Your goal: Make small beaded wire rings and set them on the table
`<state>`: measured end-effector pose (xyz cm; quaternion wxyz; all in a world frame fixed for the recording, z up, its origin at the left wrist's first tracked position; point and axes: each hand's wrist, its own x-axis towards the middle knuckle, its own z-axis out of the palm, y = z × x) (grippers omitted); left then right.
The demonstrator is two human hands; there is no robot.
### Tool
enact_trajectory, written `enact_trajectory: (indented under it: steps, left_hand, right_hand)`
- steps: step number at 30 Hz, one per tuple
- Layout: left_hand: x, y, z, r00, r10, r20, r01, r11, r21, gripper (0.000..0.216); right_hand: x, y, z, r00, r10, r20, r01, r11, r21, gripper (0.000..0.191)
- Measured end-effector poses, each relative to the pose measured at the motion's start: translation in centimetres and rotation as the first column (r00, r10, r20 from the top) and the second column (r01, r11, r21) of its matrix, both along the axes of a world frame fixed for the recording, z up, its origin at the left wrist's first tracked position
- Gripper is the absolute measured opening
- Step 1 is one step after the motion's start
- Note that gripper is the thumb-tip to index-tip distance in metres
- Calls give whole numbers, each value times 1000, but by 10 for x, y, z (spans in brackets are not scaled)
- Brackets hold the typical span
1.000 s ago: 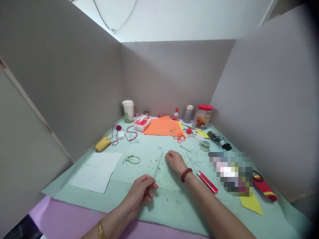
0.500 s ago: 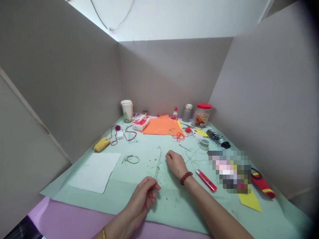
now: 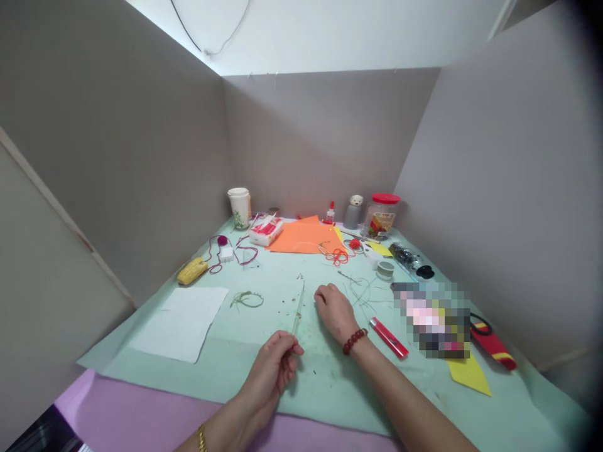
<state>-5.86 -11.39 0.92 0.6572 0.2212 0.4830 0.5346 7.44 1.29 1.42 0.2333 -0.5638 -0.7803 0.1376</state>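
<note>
Fingers [image 3: 288, 349] of left hand [image 3: 272, 371] pinched on near end of stick [image 3: 299, 306]; right hand [image 3: 335, 309] lying loose beside. Could easily snap if bent.

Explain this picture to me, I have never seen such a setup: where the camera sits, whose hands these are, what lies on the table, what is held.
There is no machine: a person works with bare hands, and one camera on their head looks down at them. The left hand pinches the near end of a thin stick in its fingers; the right hand, with a bead bracelet, rests on the green mat beside it, holding nothing visible. Around lie a white sheet, orange paper, a red knife, a cup and a jar.
</note>
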Motion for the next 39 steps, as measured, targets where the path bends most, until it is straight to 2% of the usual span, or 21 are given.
enact_trajectory:
  steps: [3,5,6,7,8,10,11,12,15,17,21,27,39]
  left_hand:
    - [2,0,1,1000,3,-3,-3,1000,-10,19]
    - [2,-1,2,1000,1,3,-1,1000,-9,19]
    - [2,-1,2,1000,2,10,-2,1000,-4,20]
    - [2,-1,2,1000,2,19,-2,1000,3,20]
    - [2,-2,1,1000,1,26,-1,1000,10,20]
    - [1,-2,0,999,-4,33,3,1000,24,20]
    - [1,-3,-1,999,-6,34,5,1000,29,20]
    - [0,-3,-2,999,-6,35,5,1000,29,20]
    - [0,-3,-3,999,-7,38,6,1000,29,20]
    - [1,-2,-4,999,-16,37,14,999,43,19]
    - [1,-1,-4,999,-41,9,40,998,54,21]
    - [-1,-1,-8,998,-65,10,65,997,45,21]
    - [-1,1,-5,998,-56,25,55,998,13,21]
  right_hand:
    - [2,-10,7,999,-37,-8,38,994,103,20]
    - [0,-21,11,994,-50,-102,64,988,143,21]
    - [-2,-27,13,981,-51,-185,65,995,74,19]
    - [-4,-34,13,960,-58,-275,44,997,-59,16]
    - [-7,-40,13,933,-78,-351,-3,975,-222,16]
    - [-12,-51,11,874,-145,-465,-127,854,-505,18]
    - [-15,-56,9,843,-183,-505,-173,797,-578,18]
    - [-17,-59,7,813,-215,-542,-198,772,-604,17]
    - [-21,-66,5,737,-275,-617,-210,776,-596,12]
    - [-23,-68,7,729,-269,-629,-227,772,-593,12]
    - [-25,-71,13,693,-285,-663,-313,708,-633,15]
    - [-23,-72,12,671,-342,-658,-324,663,-675,10]
    - [-21,-71,7,643,-348,-682,-351,658,-666,9]
